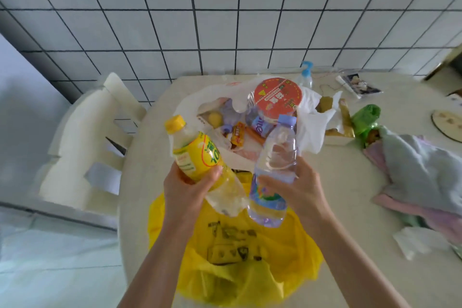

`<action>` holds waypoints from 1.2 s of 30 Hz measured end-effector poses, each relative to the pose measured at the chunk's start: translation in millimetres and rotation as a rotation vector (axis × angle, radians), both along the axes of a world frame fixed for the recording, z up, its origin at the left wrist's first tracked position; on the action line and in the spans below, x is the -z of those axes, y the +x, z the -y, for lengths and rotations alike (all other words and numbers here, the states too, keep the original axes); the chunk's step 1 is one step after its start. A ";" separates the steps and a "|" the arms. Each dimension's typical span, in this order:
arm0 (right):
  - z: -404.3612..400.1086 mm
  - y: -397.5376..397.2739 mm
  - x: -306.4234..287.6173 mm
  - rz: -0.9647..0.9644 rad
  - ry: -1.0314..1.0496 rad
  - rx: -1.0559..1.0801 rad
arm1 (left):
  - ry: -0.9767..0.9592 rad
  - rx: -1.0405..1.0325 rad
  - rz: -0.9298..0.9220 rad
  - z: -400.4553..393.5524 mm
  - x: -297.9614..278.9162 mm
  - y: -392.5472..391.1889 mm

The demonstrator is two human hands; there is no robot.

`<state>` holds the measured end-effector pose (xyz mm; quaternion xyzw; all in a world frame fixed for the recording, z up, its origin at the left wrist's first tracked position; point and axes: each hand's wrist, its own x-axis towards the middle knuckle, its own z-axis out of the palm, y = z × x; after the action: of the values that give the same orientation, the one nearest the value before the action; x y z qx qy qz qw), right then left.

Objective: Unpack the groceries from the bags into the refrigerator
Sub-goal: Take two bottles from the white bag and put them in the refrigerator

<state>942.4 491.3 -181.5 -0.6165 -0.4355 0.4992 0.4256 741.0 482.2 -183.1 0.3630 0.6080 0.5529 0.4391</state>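
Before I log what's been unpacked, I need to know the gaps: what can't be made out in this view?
- Refrigerator: nowhere in the head view.
- White bag contents: mostly hidden beneath the red-lidded tub and bag folds.
- Yellow bag: its inside is hidden by folds and both arms.
- Yellow bottle in the left hand and water bottle in the right hand: label text too blurred.
- Cloth bundle: cut off by the right edge.

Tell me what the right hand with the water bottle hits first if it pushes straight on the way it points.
Probably the white bag of groceries. The right hand points up-left across the table, and the water bottle it grips leads toward the red-lidded noodle cup in that bag. Depth is unclear, so it might pass above.
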 end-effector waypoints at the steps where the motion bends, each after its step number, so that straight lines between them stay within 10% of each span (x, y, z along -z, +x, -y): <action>1: 15.4 -0.9 -1.6 -0.058 -0.017 0.001 | -0.017 0.008 0.039 11.8 0.8 -2.6; 13: 163.3 4.9 11.8 -0.420 -0.169 -0.115 | -0.278 0.154 0.484 155.7 22.6 -15.4; 36: 366.5 -69.6 28.2 -0.310 -0.519 -0.556 | -0.384 -0.386 0.359 477.0 32.6 -39.8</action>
<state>872.7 124.8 -209.7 -0.4796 -0.3757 0.7756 0.1653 701.3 5.2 -215.7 0.0483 0.6716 0.5565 0.4867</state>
